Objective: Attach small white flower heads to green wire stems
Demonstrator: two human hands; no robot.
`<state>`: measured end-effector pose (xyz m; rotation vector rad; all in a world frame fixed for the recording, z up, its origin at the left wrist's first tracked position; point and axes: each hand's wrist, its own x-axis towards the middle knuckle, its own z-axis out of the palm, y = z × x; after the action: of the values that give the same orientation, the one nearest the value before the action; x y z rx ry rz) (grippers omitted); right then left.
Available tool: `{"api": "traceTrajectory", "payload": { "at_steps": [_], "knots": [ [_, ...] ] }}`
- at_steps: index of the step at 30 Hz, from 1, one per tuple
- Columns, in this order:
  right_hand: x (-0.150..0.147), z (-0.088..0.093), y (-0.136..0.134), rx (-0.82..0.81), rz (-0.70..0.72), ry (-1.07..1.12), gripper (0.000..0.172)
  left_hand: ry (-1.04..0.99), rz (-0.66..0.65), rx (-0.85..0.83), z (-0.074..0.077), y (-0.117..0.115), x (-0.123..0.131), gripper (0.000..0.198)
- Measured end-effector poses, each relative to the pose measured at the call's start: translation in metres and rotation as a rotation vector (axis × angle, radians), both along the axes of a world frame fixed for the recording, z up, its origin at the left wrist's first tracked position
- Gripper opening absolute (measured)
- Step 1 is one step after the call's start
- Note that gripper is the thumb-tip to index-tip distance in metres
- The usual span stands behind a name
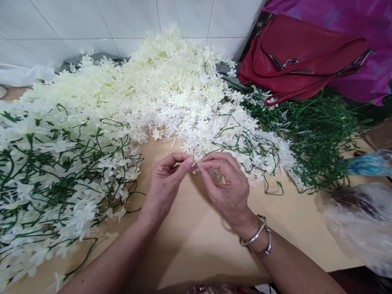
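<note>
Between my two hands, above the near edge of the blossom pile, is a small white artificial flower [198,159]. My left hand [171,175] pinches it from the left with thumb and forefinger. From the right, the thumb and fingertips of my right hand [226,177] close on the same flower. The fingertips nearly meet, so part of the flower is covered. Just beyond lies a large heap of loose white artificial flowers [171,77]. To the left are white flowers on green stems [61,175], spread in a thick pile.
Green plastic stems [312,130] are heaped at the right, with a red handbag [300,57] behind them. A purple bag [367,24], a blue-patterned packet [370,164] and a clear plastic bag [361,220] sit further right. A tiled wall [128,18] stands behind the wooden table [196,245].
</note>
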<state>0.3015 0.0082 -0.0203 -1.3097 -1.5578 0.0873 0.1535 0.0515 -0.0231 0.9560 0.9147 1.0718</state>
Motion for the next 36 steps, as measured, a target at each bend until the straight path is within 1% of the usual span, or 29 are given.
{"api": "traceTrajectory", "payload": {
  "at_steps": [2, 4, 9, 13, 17, 20, 23, 27, 30, 32, 34, 36],
  "knots": [
    [0.0, 0.0, 0.0, 0.036, -0.008, -0.033, 0.017, -0.038, -0.025, -0.024, -0.001, -0.001, 0.001, 0.014],
    [0.0, 0.001, 0.0, 0.037, -0.02, -0.014, 0.017, -0.072, -0.057, -0.042, -0.001, -0.002, 0.001, 0.013],
    [0.0, 0.002, 0.0, -0.054, -0.041, 0.165, 0.014, -0.118, -0.093, -0.072, -0.003, -0.002, 0.003, 0.012],
    [-0.001, 0.002, 0.001, -0.08, -0.027, 0.217, 0.014, -0.125, -0.092, -0.088, -0.006, -0.002, 0.002, 0.012],
    [-0.001, 0.001, 0.001, -0.142, 0.01, 0.278, 0.014, -0.045, -0.091, -0.003, -0.006, 0.0, 0.001, 0.01],
    [0.0, 0.001, 0.001, -0.204, 0.049, 0.398, 0.011, 0.003, -0.061, 0.098, -0.004, 0.001, 0.001, 0.005],
    [0.001, 0.0, 0.002, -0.269, 0.102, 0.513, 0.008, 0.012, -0.056, 0.108, -0.004, 0.001, 0.002, 0.006],
    [0.001, 0.0, 0.002, -0.268, 0.127, 0.494, 0.01, -0.039, -0.09, 0.042, -0.007, -0.001, 0.003, 0.008],
    [0.002, -0.001, 0.001, -0.242, 0.143, 0.501, 0.012, -0.05, -0.109, 0.04, -0.007, -0.001, 0.002, 0.008],
    [0.005, -0.002, 0.001, -0.241, 0.155, 0.504, 0.023, -0.036, -0.125, 0.056, -0.006, -0.001, 0.002, 0.007],
    [0.008, -0.001, 0.002, -0.23, 0.182, 0.434, 0.031, -0.012, -0.137, 0.079, -0.004, -0.001, 0.001, 0.006],
    [0.012, -0.001, 0.003, -0.198, 0.195, 0.346, 0.026, 0.01, -0.145, 0.102, -0.003, -0.001, 0.0, 0.006]
  ]
}}
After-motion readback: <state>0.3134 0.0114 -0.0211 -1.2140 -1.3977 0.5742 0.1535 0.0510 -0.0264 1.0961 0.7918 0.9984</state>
